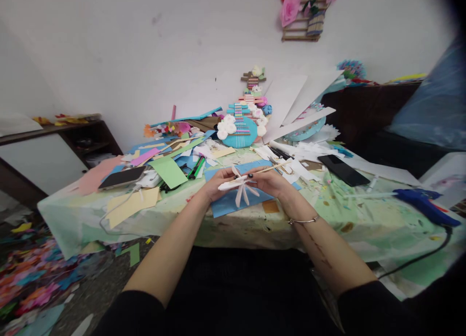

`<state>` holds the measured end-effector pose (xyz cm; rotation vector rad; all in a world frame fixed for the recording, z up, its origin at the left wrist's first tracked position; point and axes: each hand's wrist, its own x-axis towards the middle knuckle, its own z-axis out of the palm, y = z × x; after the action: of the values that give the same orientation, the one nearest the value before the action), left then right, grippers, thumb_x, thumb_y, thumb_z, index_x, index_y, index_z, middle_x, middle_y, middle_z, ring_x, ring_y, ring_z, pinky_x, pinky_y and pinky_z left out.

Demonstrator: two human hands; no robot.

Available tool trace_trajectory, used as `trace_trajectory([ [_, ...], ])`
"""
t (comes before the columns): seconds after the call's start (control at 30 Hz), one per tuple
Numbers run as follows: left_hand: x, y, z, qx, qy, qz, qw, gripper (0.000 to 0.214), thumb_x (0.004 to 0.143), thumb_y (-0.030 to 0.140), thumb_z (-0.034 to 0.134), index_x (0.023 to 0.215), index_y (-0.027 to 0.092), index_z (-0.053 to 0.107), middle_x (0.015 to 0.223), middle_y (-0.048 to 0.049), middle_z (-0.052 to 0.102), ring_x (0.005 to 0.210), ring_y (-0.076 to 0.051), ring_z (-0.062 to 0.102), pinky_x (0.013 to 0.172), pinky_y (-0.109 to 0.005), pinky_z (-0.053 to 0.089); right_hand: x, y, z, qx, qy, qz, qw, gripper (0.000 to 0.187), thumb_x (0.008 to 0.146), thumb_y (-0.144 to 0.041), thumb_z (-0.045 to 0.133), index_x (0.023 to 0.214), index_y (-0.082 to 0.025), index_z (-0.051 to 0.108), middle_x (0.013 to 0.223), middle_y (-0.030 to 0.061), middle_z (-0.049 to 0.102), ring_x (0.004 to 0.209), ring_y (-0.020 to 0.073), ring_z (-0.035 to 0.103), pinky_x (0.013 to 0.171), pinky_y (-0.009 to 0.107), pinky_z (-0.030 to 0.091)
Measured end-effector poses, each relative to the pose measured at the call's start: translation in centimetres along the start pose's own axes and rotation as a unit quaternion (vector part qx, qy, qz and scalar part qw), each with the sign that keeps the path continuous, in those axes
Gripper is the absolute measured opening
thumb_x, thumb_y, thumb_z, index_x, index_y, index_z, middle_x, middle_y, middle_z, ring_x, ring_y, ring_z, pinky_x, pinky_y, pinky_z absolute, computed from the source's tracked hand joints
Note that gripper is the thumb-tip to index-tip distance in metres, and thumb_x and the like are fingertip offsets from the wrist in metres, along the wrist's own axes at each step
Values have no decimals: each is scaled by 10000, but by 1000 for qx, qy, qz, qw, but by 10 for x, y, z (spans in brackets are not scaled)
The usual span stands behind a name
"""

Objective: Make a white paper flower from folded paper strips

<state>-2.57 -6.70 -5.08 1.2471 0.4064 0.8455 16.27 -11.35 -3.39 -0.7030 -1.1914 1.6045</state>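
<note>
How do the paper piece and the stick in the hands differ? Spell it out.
Colour: the paper piece is white; the stick is light tan.
Shape: the paper piece splays into several narrow, petal-like strips; the stick is one thin, straight length.
Position: the paper piece sits between the left hand and the right hand; the stick slants out over the right hand.
Shared: both are held up off the table.
</note>
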Motion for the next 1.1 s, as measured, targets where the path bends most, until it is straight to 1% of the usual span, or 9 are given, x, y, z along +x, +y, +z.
trace_trajectory([
  [0.1,0,0,0,2,0,8,1000,299,557,273,819,739,114,642,709,-26,658,606,-117,596,622,-231,464,0,1,-1,1,4,2,1000,178,545,-201,795,704,-146,736,697,36,711,692,147,638,766,308,460],
  [0.27,2,-2,-1,7,-17,23,1000,324,554,287,825,752,113,637,693,-22,647,601,-105,582,598,-204,436,1,2,-1,5,3,-1,1000,169,548,-193,797,696,-144,732,693,39,712,684,148,639,774,317,460],
  [0.43,2,-3,-3,21,-9,24,999,308,594,303,799,792,120,650,722,-22,647,632,-114,594,647,-230,450,0,1,0,5,2,-9,1000,168,546,-209,801,693,-164,734,684,20,710,669,139,631,760,308,463],
  [0.7,0,2,3,15,-9,28,999,324,539,268,831,735,97,639,696,-42,661,606,-115,598,616,-219,443,0,0,1,-2,8,-1,1000,179,538,-201,804,697,-154,739,693,41,714,683,148,636,755,305,463],
  [0.8,0,2,4,5,0,28,1000,355,519,227,840,774,116,619,733,-39,675,643,-128,620,648,-232,459,0,0,2,-3,14,-4,1000,194,523,-198,808,697,-147,739,686,39,716,678,150,645,747,295,472],
  [0.9,1,1,5,-1,-1,23,1000,414,498,188,844,822,132,593,750,-34,682,659,-136,633,658,-243,477,0,0,3,-3,15,-5,1000,196,524,-187,806,704,-150,739,701,38,721,684,154,654,770,302,477],
  [1.0,1,1,5,-7,-2,20,1000,436,501,208,844,835,131,575,733,-33,676,629,-137,632,619,-237,484,-1,0,3,-5,17,-4,1000,188,534,-176,800,712,-154,741,712,37,724,678,151,655,781,304,475],
  [1.1,1,1,5,-12,3,18,1000,453,505,216,844,853,133,567,739,-35,676,624,-138,638,612,-236,491,-1,0,3,-5,18,-6,1000,192,543,-169,794,728,-150,745,719,41,726,685,151,656,793,305,469],
])
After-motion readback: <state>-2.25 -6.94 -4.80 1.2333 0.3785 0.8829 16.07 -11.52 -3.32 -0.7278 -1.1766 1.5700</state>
